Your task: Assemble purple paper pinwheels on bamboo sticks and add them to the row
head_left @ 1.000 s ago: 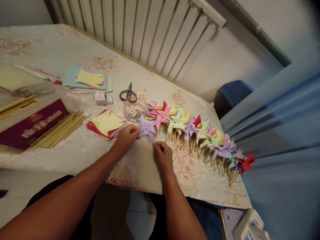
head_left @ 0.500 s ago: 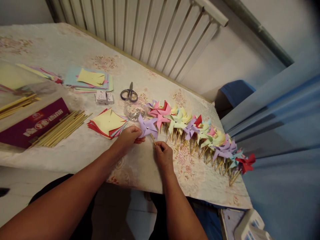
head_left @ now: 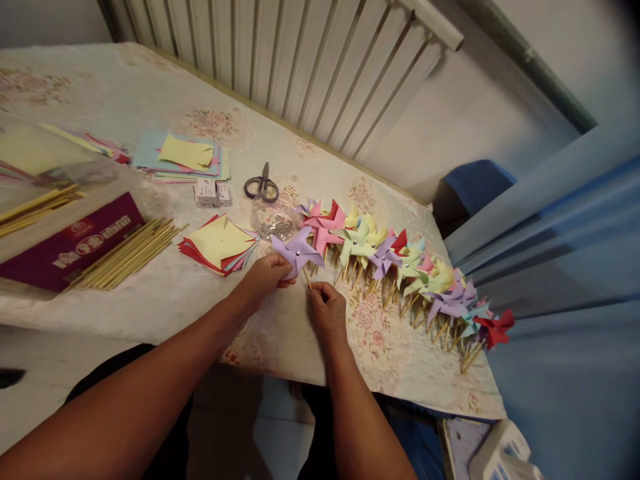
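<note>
Pinching with the fingertips of the left hand (head_left: 267, 275) the lower-left blade of a purple pinwheel (head_left: 299, 251), closed on the paper. Gripping with the right hand (head_left: 326, 308), fingers curled shut, the lower end of the pinwheel's thin wooden stick (head_left: 307, 278). Held just above the table (head_left: 165, 313), near its front edge, wheel face up, a silver pin at the hub. With the stick's long axis pointing up and slightly left from the right fist to the hub: paper head ahead of the right fingers, just to the right of the left ones; left hand nearer the head, right hand nearer the tail. Just beyond and to the right, touching or all but touching the purple wheel, a long row of assembled pinwheels (head_left: 400, 260) in pink, yellow, green, purple, blue and red, heads overlapping, sticks aimed at the front edge, trailing toward the table's right corner. Behind the held wheel, a clear packet of silver pins (head_left: 273, 225); farther back, scissors (head_left: 261, 185). Near the left hand, on its left, a fanned stack of paper squares (head_left: 219, 243), yellow on top. Past that, a loose bundle of bamboo sticks (head_left: 127, 253) beside a dark red box (head_left: 65, 243). Farther back, two small white boxes (head_left: 213, 193) and a spread of pastel sheets (head_left: 183, 157). Along the far side, a white radiator (head_left: 300, 60); at right, blue fabric (head_left: 560, 267).
</note>
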`<state>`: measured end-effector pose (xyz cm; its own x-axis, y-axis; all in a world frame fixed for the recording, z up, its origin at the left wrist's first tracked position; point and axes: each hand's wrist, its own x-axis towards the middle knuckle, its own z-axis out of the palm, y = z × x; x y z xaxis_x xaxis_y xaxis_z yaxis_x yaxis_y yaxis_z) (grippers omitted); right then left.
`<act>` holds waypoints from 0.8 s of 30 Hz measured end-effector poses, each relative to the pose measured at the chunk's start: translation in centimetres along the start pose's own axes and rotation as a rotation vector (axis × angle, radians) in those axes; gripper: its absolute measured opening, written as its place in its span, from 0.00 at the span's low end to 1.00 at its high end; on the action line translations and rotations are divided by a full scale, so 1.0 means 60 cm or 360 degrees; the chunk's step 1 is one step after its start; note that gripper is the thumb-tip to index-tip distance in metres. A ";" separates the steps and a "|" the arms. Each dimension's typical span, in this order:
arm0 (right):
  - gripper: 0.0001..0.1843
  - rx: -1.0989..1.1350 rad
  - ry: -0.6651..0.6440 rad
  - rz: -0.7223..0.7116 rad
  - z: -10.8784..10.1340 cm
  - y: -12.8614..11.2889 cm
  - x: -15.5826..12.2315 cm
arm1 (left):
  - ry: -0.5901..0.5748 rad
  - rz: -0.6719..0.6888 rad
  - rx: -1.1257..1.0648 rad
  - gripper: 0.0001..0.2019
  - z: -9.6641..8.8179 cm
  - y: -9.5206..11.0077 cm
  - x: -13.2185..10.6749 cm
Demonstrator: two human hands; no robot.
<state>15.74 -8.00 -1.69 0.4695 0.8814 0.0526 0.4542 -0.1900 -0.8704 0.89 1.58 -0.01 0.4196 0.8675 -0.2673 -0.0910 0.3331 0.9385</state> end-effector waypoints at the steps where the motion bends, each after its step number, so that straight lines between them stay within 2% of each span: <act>1: 0.10 0.0011 0.0003 0.0002 -0.001 -0.001 0.000 | 0.0004 0.0004 0.0004 0.11 0.000 -0.001 0.000; 10: 0.09 0.0101 -0.0002 0.0044 -0.006 -0.008 0.002 | 0.0084 0.0000 0.0092 0.09 -0.006 -0.001 0.000; 24: 0.10 0.0077 -0.0024 0.0038 -0.002 -0.008 -0.002 | 0.0058 -0.0119 0.0024 0.10 0.020 0.001 0.003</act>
<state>15.54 -8.04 -1.21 0.4684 0.8832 0.0246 0.4055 -0.1902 -0.8941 2.04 1.33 0.23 0.3913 0.8534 -0.3443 -0.0467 0.3921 0.9187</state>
